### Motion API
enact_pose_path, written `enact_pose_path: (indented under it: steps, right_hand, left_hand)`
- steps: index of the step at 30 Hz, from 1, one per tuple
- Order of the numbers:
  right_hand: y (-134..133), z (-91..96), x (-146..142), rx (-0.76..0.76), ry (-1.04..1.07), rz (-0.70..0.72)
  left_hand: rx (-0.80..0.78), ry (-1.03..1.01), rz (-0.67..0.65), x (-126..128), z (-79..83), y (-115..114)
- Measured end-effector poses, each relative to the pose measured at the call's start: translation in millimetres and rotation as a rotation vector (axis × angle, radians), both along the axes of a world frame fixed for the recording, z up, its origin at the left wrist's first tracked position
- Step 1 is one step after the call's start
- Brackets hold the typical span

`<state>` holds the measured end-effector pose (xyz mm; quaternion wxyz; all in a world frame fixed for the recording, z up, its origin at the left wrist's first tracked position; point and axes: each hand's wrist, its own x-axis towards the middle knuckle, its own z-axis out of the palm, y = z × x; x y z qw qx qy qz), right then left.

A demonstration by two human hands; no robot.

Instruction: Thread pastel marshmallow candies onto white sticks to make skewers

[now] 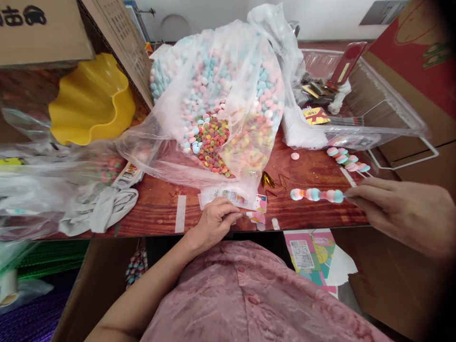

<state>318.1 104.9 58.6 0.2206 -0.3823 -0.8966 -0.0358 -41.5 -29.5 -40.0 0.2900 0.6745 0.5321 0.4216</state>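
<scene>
My right hand (406, 213) pinches the end of a skewer of pink, blue and white candies (317, 195), held level above the table's right side. Close to the front edge, my left hand (220, 216) is closed, thumb and fingertips together, on a small see-through wrapper with pink and white on it (255, 217). Just beyond it lie white printed strips (228, 198). A big clear plastic bag (167, 111) spreads over the middle, full of pastel candies (210, 71) and small colourful ring-shaped sweets (213, 142). More candy skewers (349, 159) rest near my right hand.
A clear plastic bin (384, 128) with packets stands at the right back. Gold twist ties (268, 180) and one loose pink candy (295, 156) lie on the table. At left are a yellow wavy bowl (89, 99), a cardboard box (42, 35) and grey gloves (99, 209).
</scene>
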Motion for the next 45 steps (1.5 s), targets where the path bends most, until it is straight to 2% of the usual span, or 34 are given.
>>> enact_pose_path:
  steps: [1, 2, 4, 5, 7, 10, 15, 17, 19, 22, 26, 28, 30, 35, 39, 45]
  right_hand:
    - [-15, -1.6, 3, 0.007, -0.014, 0.055]
    - [-31, -4.1, 2, -0.054, 0.031, 0.083]
    - [-61, -11.0, -7, -0.180, 0.200, 0.032]
    - [-74, -15.2, -15, -0.197, 0.296, 0.001]
    - [-94, -24.3, -31, -0.189, 0.383, -0.024]
    - [-107, -38.9, -43, -0.111, 0.332, 0.023]
    - [-108, -56.1, -32, 0.108, 0.164, 0.150]
    - [-107, -57.5, -28, 0.135, 0.106, 0.201]
    - [-105, -57.1, -27, 0.122, 0.098, 0.240]
    - [-102, -57.7, -33, 0.068, 0.160, 0.214]
    - [-98, -64.2, -41, -0.113, 0.249, 0.259]
    - [-96, -67.4, -42, -0.198, 0.286, 0.291]
    - [-94, -69.3, -43, -0.218, 0.310, 0.276]
    - [-94, -69.8, -49, -0.092, 0.302, 0.292]
    - [-97, -69.3, -59, -0.004, 0.265, 0.337]
    - [-99, -57.4, -88, 0.033, 0.149, 0.468]
  left_hand:
    - [-0.001, -0.019, 0.018, -1, 0.9, 1]
    - [-0.007, -0.034, 0.028, -1, 2.0, 1]
    - [-0.023, -0.053, 0.043, -1, 3.7, 2]
    - [-0.028, -0.056, 0.048, 0, 4.2, 3]
    - [-0.029, -0.054, 0.052, 2, 4.0, 3]
    - [-0.005, -0.050, 0.067, 7, 2.1, 2]
    - [0.058, 0.033, 0.070, 15, 2.3, -3]
    - [0.104, 0.093, 0.031, 18, 2.9, -4]
    - [0.160, 0.142, -0.021, 18, 2.7, -4]
    - [0.238, 0.179, -0.075, 17, 1.5, -3]
    - [0.258, 0.182, -0.143, 14, 1.4, -4]
    - [0.205, 0.166, -0.182, 12, 3.2, -6]
    - [0.097, 0.134, -0.202, 11, 6.7, -8]
    - [-0.162, 0.029, -0.269, 11, 19.0, -7]
    - [-0.299, 0.231, -0.396, 14, 23.0, -2]
    - [-0.380, 0.318, -0.406, 23, 22.6, 1]
